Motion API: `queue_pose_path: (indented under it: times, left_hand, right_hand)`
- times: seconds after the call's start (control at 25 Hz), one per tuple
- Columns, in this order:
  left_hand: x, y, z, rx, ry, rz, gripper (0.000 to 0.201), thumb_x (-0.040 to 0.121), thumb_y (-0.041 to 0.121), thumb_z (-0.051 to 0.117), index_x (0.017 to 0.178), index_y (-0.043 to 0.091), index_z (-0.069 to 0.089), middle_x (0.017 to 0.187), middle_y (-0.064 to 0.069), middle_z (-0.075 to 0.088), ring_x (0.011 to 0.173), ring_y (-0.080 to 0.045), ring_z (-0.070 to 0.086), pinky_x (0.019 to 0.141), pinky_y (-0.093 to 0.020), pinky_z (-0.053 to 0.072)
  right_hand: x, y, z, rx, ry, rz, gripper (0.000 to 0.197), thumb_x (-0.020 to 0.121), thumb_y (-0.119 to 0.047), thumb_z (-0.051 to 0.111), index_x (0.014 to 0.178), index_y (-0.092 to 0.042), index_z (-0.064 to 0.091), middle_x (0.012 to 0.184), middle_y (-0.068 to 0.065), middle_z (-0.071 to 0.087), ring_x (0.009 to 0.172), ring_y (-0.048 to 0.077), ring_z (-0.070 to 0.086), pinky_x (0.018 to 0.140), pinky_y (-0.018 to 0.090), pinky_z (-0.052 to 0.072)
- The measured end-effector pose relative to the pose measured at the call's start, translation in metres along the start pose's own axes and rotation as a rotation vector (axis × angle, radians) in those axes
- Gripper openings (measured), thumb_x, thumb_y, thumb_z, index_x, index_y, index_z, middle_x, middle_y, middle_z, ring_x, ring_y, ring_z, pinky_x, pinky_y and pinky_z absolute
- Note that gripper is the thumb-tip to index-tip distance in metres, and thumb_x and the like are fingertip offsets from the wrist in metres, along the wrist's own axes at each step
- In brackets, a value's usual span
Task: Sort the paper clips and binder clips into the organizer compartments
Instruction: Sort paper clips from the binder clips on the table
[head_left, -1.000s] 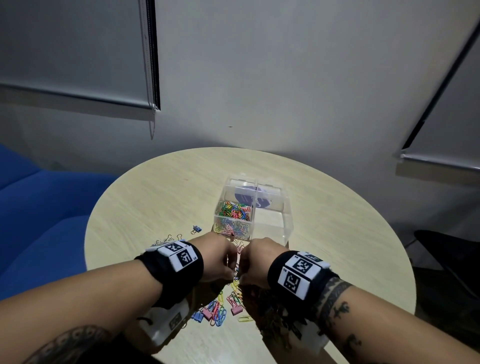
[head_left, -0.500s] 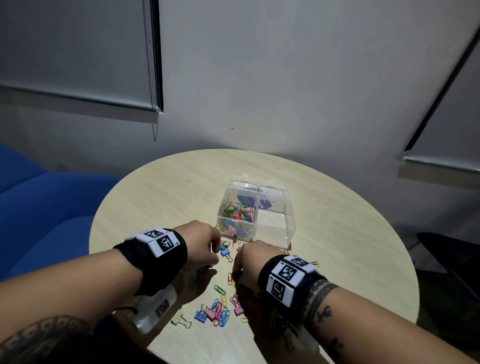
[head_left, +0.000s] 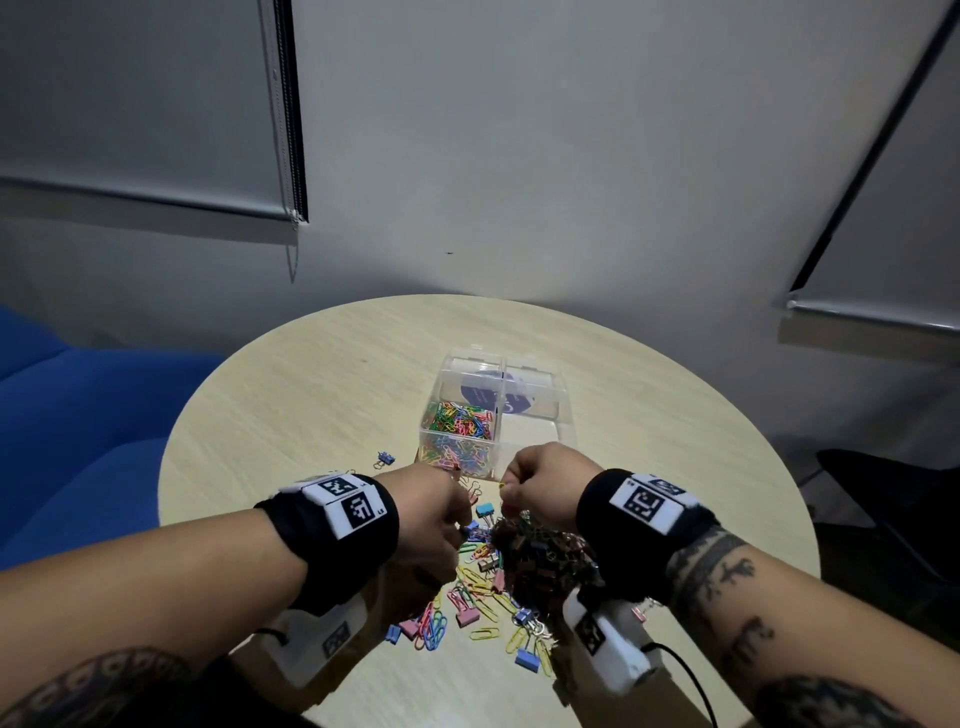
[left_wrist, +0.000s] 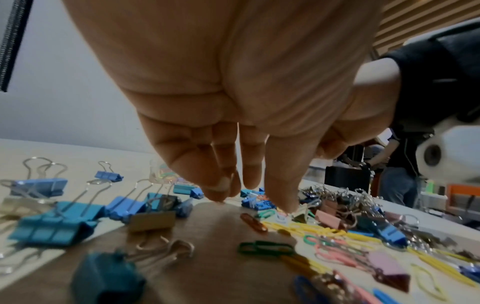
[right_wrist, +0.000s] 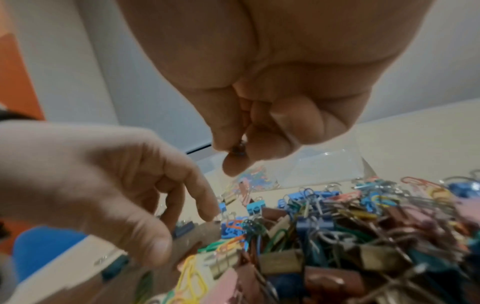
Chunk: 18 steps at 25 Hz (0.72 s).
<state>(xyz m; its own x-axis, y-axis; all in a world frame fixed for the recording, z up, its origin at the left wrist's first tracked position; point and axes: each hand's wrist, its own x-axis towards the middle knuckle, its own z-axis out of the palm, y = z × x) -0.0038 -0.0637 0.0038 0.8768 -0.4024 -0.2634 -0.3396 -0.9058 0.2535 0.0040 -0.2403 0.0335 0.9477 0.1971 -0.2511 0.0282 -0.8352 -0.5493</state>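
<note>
A clear organizer (head_left: 563, 415) stands mid-table; its left compartment holds coloured paper clips (head_left: 460, 428), and the right compartment looks bare. A mixed pile of paper clips and binder clips (head_left: 485, 597) lies in front of it. My left hand (left_wrist: 252, 202) points its fingers down at the pile, fingertips (left_wrist: 219, 196) at the tabletop, holding nothing that I can see. My right hand (right_wrist: 237, 152) hangs above the pile, just before the organizer's front wall, and pinches a small clip (head_left: 502, 484) between thumb and fingers. Most of that clip is hidden.
The round wooden table (head_left: 311, 395) has bare surface left, right and behind the organizer. One blue binder clip (head_left: 385, 458) lies apart at the left. A blue sofa (head_left: 78, 441) sits beyond the table's left edge, and a grey wall stands behind.
My right hand has lifted off the pile toward the organizer's front with a small clip pinched. My left hand has moved right and down onto the pile.
</note>
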Motion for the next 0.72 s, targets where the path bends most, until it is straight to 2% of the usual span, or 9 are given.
queue_pose_path:
  times: [0.08,0.16,0.2,0.28,0.36,0.44,0.6,0.72]
  left_hand:
    - [0.005,0.004,0.004,0.024,-0.033,-0.014,0.043,0.072,0.051,0.079,0.107,0.029,0.069,0.099,0.010,0.067,0.086,-0.013,0.059,0.071,-0.026,0.048]
    - [0.009,0.009,0.008,0.091,-0.044,-0.007,0.035,0.071,0.055,0.077,0.085,0.025,0.068,0.080,0.008,0.064,0.077,-0.015,0.060,0.062,-0.026,0.047]
    - [0.010,0.012,0.010,0.132,-0.042,0.000,0.035,0.072,0.055,0.076,0.082,0.022,0.069,0.076,0.006,0.064,0.075,-0.017,0.061,0.061,-0.026,0.047]
    - [0.012,0.017,0.013,0.188,-0.014,-0.003,0.030,0.076,0.049,0.075,0.090,0.022,0.073,0.083,0.002,0.068,0.080,-0.020,0.063,0.064,-0.027,0.049]
    - [0.013,0.018,0.015,0.150,0.049,0.004,0.020,0.079,0.037,0.075,0.096,0.028,0.072,0.094,0.000,0.069,0.087,-0.022,0.066,0.070,-0.028,0.052]
    - [0.013,0.015,0.016,0.111,0.088,0.023,0.022,0.082,0.027,0.071,0.103,0.033,0.071,0.100,0.000,0.070,0.094,-0.022,0.067,0.080,-0.031,0.055]
    - [0.012,0.012,0.016,0.101,0.134,0.055,0.021,0.089,0.027,0.061,0.108,0.033,0.069,0.107,0.001,0.070,0.101,-0.020,0.064,0.083,-0.029,0.053]
    - [0.008,0.008,0.010,0.058,0.069,0.060,0.025,0.092,0.026,0.055,0.112,0.031,0.068,0.110,0.003,0.069,0.102,-0.016,0.062,0.085,-0.026,0.050]
  right_hand:
    - [-0.005,0.007,-0.007,0.140,0.005,0.038,0.007,0.093,-0.013,0.063,0.086,-0.013,0.065,0.072,-0.004,0.071,0.039,-0.003,0.049,0.041,0.013,0.037]
    - [-0.008,0.014,-0.007,0.197,0.037,0.053,0.006,0.091,-0.012,0.067,0.085,-0.012,0.067,0.065,-0.008,0.066,0.038,-0.004,0.048,0.038,0.012,0.036]
    - [-0.009,0.017,-0.006,0.202,0.055,0.054,0.007,0.090,-0.013,0.068,0.083,-0.013,0.067,0.064,-0.008,0.064,0.037,-0.004,0.047,0.038,0.012,0.036]
    - [-0.010,0.022,-0.002,0.187,0.079,0.049,0.011,0.088,-0.015,0.071,0.078,-0.017,0.067,0.065,-0.007,0.065,0.040,-0.001,0.048,0.041,0.013,0.037]
    - [-0.010,0.024,0.002,0.174,0.078,0.035,0.011,0.087,-0.018,0.071,0.077,-0.019,0.067,0.066,-0.008,0.065,0.048,0.002,0.050,0.046,0.013,0.039]
    - [-0.012,0.026,0.005,0.170,0.068,0.020,0.012,0.087,-0.019,0.071,0.076,-0.020,0.066,0.064,-0.011,0.063,0.054,0.003,0.053,0.052,0.015,0.042]
    - [-0.014,0.029,0.004,0.155,0.075,0.016,0.013,0.088,-0.021,0.070,0.076,-0.022,0.066,0.065,-0.011,0.063,0.059,0.004,0.056,0.058,0.018,0.044]
    - [-0.015,0.030,0.002,0.197,0.089,0.024,0.010,0.088,-0.022,0.071,0.078,-0.021,0.066,0.064,-0.011,0.064,0.053,0.002,0.053,0.055,0.017,0.042]
